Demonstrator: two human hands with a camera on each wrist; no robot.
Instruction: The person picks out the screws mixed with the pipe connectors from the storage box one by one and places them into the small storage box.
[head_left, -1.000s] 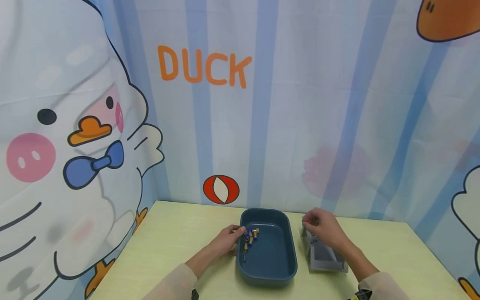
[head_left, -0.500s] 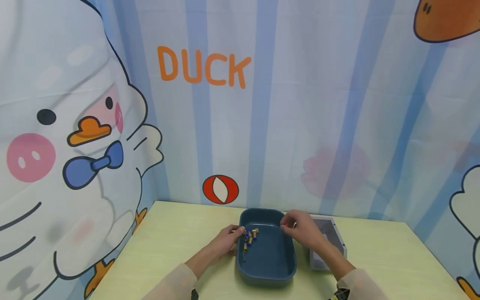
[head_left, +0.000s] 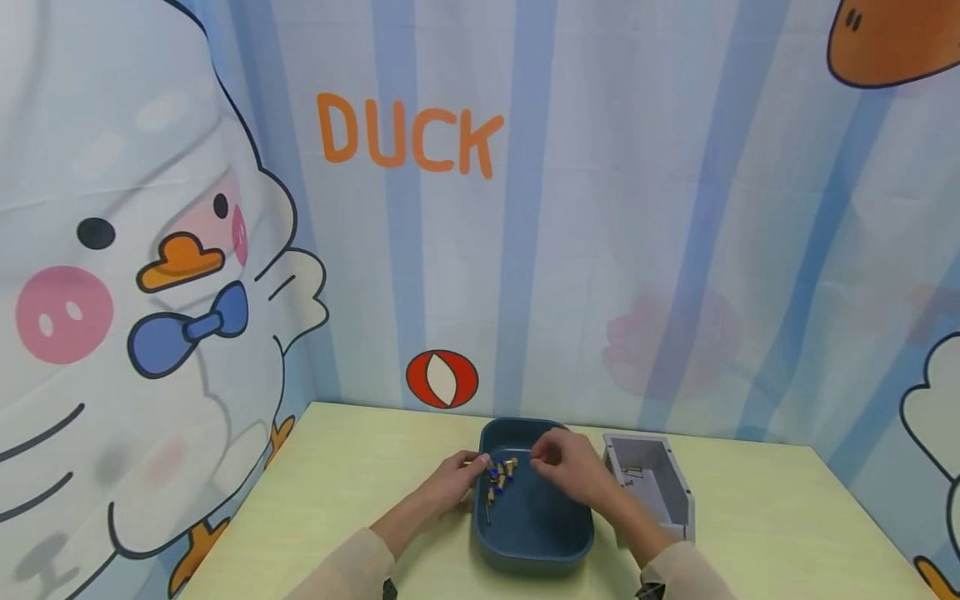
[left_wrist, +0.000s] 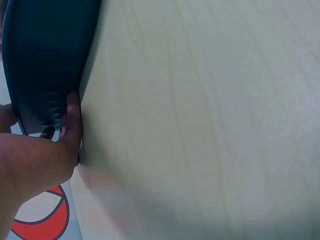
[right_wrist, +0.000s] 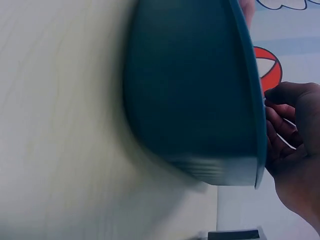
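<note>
A dark blue plastic bin (head_left: 536, 533) stands on the table. My left hand (head_left: 453, 482) grips its left wall, thumb over the rim and fingers along the outside; the left wrist view shows those fingers (left_wrist: 74, 112) against the outer wall. Inside, near the thumb, lies a small pile of brass fittings with blue ends (head_left: 501, 473) and a long thin screw (head_left: 488, 512). My right hand (head_left: 576, 468) hovers over the bin's right half, fingers loosely curled, thumb close to the index finger, nothing visible held. In the right wrist view the bin's rim partly covers its fingertips.
To the bin's right, a grey open box (head_left: 667, 492) holds several small screws (head_left: 632, 472). The pale yellow table (head_left: 772, 508) meets a printed curtain (head_left: 570, 250) at its back edge.
My right hand has moved left from over the grey box to above the blue bin, uncovering the screws in the box. My left hand stays on the bin's wall.
</note>
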